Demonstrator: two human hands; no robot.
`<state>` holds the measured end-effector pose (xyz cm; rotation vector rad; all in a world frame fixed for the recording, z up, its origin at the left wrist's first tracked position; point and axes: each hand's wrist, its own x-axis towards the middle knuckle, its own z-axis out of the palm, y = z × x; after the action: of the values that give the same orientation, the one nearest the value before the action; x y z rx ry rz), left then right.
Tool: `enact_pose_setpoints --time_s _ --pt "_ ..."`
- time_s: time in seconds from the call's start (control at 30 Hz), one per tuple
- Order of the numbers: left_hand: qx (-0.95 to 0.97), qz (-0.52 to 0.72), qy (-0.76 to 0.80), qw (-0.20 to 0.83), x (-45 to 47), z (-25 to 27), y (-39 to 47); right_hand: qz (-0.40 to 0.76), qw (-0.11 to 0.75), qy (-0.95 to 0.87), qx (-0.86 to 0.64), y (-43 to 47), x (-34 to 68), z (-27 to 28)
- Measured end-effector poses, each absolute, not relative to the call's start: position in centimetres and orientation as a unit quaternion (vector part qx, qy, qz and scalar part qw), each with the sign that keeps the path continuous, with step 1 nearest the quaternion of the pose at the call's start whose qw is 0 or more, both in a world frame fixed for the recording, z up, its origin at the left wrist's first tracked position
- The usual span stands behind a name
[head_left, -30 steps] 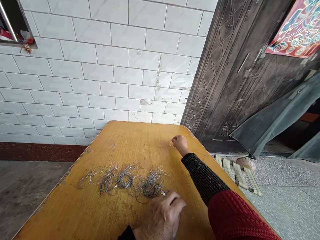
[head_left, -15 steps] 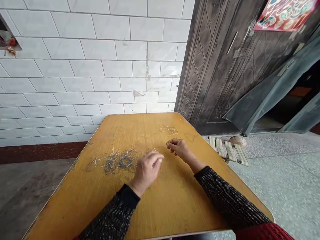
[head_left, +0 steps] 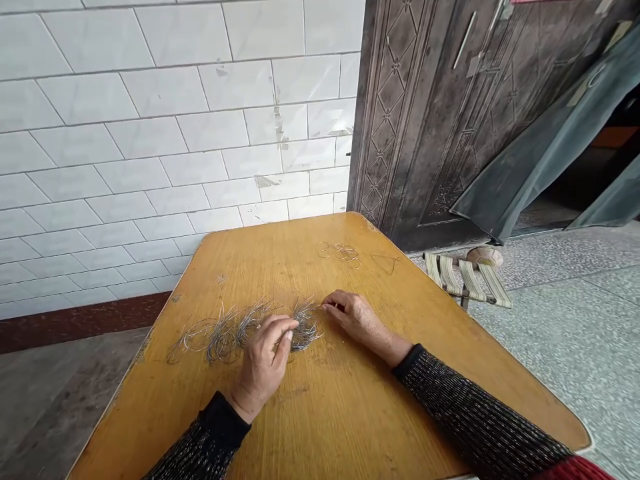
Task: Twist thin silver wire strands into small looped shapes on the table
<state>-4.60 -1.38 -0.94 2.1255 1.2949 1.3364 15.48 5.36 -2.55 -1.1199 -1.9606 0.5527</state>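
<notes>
From the head camera: the left hand [head_left: 267, 357] leans over a row of silvery wire coils [head_left: 304, 335], thumb and forefinger nearly together, while the right hand [head_left: 357, 322] reaches in, fingertips drawn narrow at the row's right end — whether either grips a strand cannot be told. Loosely wound, ends splayed, the coils lie mid-worktop [head_left: 360, 407] — nearer its left edge, with wider room to the right.
</notes>
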Motion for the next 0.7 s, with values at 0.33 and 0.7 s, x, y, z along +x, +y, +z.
enact_pose_setpoints --time_s 0.33,0.7 --pt "0.822 0.372 0.416 0.111 -5.0 -2.8 -1.7 0.170 0.205 -0.897 -0.354 2.8 16.1 -0.3" --pt "0.820 0.351 0.448 0.052 -4.9 -3.0 -1.2 0.045 0.184 -0.930 -0.315 2.5 15.8 -0.6"
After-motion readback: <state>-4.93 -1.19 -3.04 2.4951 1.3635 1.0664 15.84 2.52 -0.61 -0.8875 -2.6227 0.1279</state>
